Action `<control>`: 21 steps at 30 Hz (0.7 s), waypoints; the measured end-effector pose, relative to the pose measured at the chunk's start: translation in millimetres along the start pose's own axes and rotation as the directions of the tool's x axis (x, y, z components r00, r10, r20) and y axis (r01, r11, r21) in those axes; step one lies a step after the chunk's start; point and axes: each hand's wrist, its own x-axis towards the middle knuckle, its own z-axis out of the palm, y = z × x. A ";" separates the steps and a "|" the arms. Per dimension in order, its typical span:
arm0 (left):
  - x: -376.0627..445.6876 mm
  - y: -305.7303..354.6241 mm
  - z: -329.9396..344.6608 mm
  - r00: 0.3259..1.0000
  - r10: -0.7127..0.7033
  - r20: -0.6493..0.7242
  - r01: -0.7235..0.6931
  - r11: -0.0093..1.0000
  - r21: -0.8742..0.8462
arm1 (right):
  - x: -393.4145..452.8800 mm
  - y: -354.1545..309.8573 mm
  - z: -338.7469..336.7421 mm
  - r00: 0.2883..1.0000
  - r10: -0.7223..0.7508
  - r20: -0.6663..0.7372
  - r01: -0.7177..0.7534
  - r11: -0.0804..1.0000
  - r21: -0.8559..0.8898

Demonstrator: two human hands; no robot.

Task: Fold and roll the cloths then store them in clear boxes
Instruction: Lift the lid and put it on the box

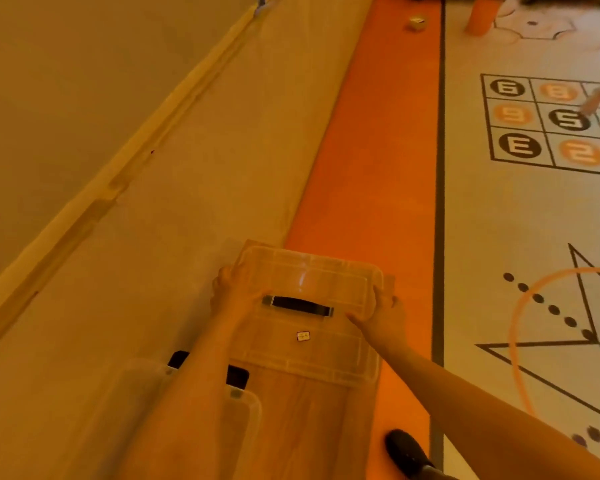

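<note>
Both hands, left hand (234, 289) and right hand (383, 315), clamp the clear box (309, 306) by its left and right ends, long axis running left-right between them.

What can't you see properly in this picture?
- Inside of the clear box, head view: see-through, but haze and glare hide whether any cloth is in it.
- Small label on the box: too small to read.
- Second box, lower left: the left arm covers much of it.
- Small pale thing on the orange strip, top: too far and blurred to name.
- Number grid, right: cut off by the edge.
</note>
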 end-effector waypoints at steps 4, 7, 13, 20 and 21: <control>4.1 -21.0 8.4 0.997 -0.040 0.069 0.043 0.999 -0.029 | -6.8 3.5 14.8 0.999 0.052 -0.002 -0.052 0.998 0.030; 5.4 -31.4 13.6 0.994 -0.006 0.113 -0.004 0.997 0.082 | -9.0 6.2 24.2 0.997 0.081 -0.012 -0.080 0.996 0.034; 12.8 -46.8 23.1 0.980 0.007 0.200 -0.039 0.987 0.156 | -11.3 10.4 42.3 0.993 0.121 0.005 -0.121 0.992 0.039; 17.9 -53.3 37.0 0.971 -0.023 0.240 -0.022 0.983 0.183 | -8.0 11.0 55.0 0.982 0.185 -0.028 -0.184 0.983 0.020; 16.4 -51.0 39.3 0.971 -0.033 0.238 -0.014 0.982 0.190 | -7.6 10.6 56.2 0.981 0.192 -0.031 -0.192 0.981 0.007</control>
